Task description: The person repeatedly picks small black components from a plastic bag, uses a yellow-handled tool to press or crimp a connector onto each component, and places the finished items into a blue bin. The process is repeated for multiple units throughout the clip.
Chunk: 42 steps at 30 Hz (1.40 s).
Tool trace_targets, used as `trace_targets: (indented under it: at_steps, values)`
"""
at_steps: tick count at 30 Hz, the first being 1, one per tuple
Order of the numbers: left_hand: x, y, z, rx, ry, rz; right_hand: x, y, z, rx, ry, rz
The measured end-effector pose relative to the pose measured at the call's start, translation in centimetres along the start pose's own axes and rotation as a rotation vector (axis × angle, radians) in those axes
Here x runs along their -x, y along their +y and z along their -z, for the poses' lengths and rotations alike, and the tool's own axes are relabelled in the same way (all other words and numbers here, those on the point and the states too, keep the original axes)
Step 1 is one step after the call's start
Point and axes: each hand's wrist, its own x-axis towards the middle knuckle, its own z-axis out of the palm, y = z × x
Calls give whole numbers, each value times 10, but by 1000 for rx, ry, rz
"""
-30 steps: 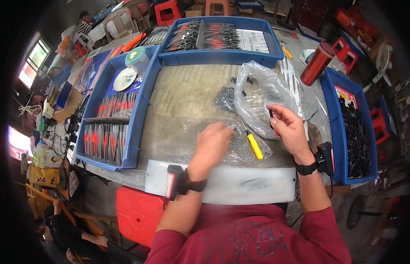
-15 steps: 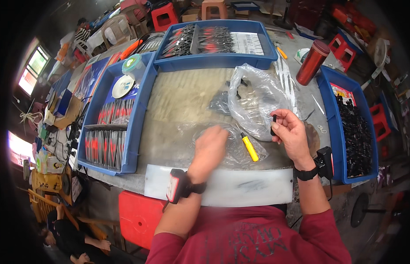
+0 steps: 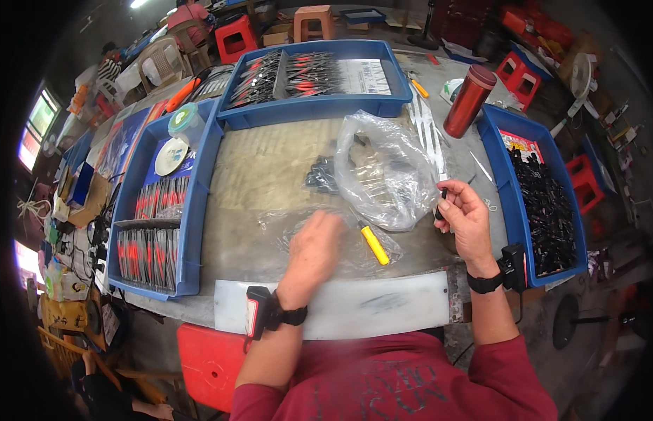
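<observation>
My right hand (image 3: 468, 223) is closed in a pinch on a small black rod-like part (image 3: 441, 203), held upright above the table just right of a clear plastic bag (image 3: 349, 201). My left hand (image 3: 314, 245) is smeared by motion over a thin clear plastic sheet (image 3: 274, 219), so its fingers cannot be read. Between the hands lies a yellow-handled tool (image 3: 374, 245) with a thin shaft, probably a screwdriver. A dark plastic bundle (image 3: 321, 175) rests against the bag's left side.
Blue trays at the left (image 3: 209, 210) and back (image 3: 316, 109) hold red-and-black flat pieces. The right blue tray (image 3: 505, 189) holds many black parts. A red thermos (image 3: 470, 100) stands near metal strips (image 3: 426, 133). A whitish board (image 3: 340, 309) lines the front edge.
The whole view has shifted, moving the table leftward in the picture. My right hand, still pinching the black part, has moved rightward from the bag. My left hand stays blurred near the plastic sheet.
</observation>
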Motion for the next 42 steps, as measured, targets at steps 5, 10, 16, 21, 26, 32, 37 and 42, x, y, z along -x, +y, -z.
trace_targets:
  at_steps: [5, 10, 16, 21, 26, 32, 37, 42]
  values:
    - [0, 0, -1, 66, -18, 6, 0, 5, 8, -15, 49, 17]
    - [-2, 2, -1, 152, 8, -14, 1, 2, 27, 41, 93, 83]
    - [-2, 9, 1, 221, -21, 38, 4, 7, 55, 82, 153, 113]
    - [-2, 9, 1, 263, -7, 32, 4, 17, 67, 172, 113, 86]
    - [-2, 5, -2, 253, 15, -4, 3, 16, 79, 748, 27, 256]
    - [-2, 4, -2, 243, 17, -18, 3, 13, 78, 921, -26, 262]
    - [-2, 7, 1, 241, -22, 8, -1, 16, 80, 976, -57, 268]
    - [-2, 10, 4, 213, -107, 29, -7, 30, 81, 1080, -87, 354]
